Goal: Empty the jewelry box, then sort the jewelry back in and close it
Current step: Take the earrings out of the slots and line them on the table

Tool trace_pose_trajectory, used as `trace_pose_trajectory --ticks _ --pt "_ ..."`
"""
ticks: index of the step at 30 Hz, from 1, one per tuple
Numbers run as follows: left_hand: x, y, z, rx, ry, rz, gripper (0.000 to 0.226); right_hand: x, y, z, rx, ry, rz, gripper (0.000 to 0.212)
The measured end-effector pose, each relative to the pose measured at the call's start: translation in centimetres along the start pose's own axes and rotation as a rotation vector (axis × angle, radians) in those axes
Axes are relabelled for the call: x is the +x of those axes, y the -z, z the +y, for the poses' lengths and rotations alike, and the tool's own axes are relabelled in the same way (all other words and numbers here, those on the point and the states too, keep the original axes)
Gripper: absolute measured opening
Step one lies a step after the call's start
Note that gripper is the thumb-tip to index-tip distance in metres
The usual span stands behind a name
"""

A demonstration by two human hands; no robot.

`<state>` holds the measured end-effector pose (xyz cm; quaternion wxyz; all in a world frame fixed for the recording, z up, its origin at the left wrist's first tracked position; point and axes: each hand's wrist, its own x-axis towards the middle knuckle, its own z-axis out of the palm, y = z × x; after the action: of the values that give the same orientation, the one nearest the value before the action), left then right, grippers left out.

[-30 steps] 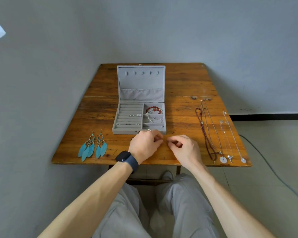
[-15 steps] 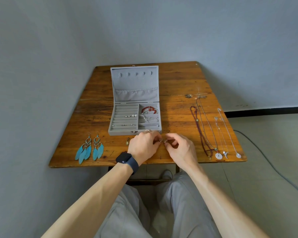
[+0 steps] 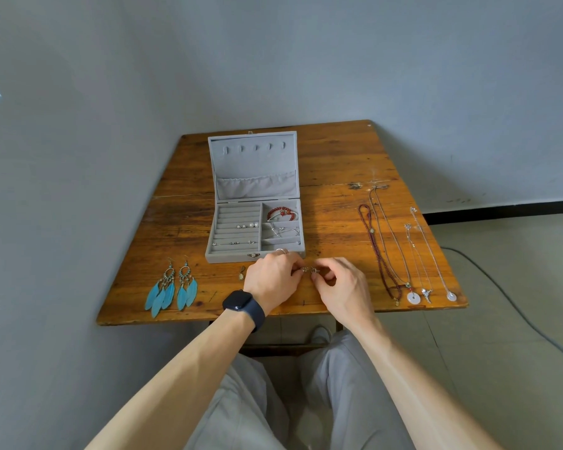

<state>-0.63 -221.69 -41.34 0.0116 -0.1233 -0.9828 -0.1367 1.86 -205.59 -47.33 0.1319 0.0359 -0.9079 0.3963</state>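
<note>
A single wide-angle view, taken from the person's head, faces forward and tilts down. Both forearms enter from 6 o'clock, and the left hand point(image 3: 273, 277) and right hand point(image 3: 342, 287) meet just below the middle of the frame. The wooden table point(image 3: 338, 157) fills the centre at close range, with the open jewelry box point(image 3: 254, 157) near the middle. The grey wall point(image 3: 273, 60) takes up the 12 o'clock half, floor point(image 3: 501, 271) shows at 3 to 4 o'clock, and the trousers point(image 3: 306, 401) sit at 6. From this distance the small metal piece point(image 3: 309, 270), pinched between both hands' fingertips, is perhaps an earring, too small to tell.
</note>
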Motion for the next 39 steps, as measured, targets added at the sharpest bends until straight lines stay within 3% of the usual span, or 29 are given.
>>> trace_pose_trajectory --ticks 5,14,20,23,27,31,39 --pt "-0.1 0.2 -0.2 -0.008 -0.011 -0.018 0.025 -0.2 0.0 -0.1 -0.006 0.032 0.010 0.018" --pt "-0.6 0.3 -0.5 -0.029 0.014 -0.017 0.026 -0.1 0.3 -0.3 -0.003 0.011 -0.013 0.023" --pt "-4.8 -0.2 -3.0 -0.106 0.113 0.313 0.024 -0.6 0.5 -0.8 0.026 0.037 0.012 0.029" --pt "-7.1 -1.0 -5.2 -0.096 0.216 0.406 0.040 -1.2 0.3 -1.5 0.062 0.060 0.061 0.025" --pt "-8.3 -2.6 -6.9 0.009 0.311 0.227 0.068 -1.6 -0.3 -3.7 0.040 0.153 0.112 0.021" --pt "-8.3 -3.8 -7.0 0.073 0.327 0.218 0.072 1.7 -1.3 -6.8 -0.070 0.246 0.041 0.023" --pt "-8.2 -4.0 -7.1 0.026 0.333 0.246 0.068 11.9 -5.4 -11.3 -0.447 0.226 -0.252 0.035"
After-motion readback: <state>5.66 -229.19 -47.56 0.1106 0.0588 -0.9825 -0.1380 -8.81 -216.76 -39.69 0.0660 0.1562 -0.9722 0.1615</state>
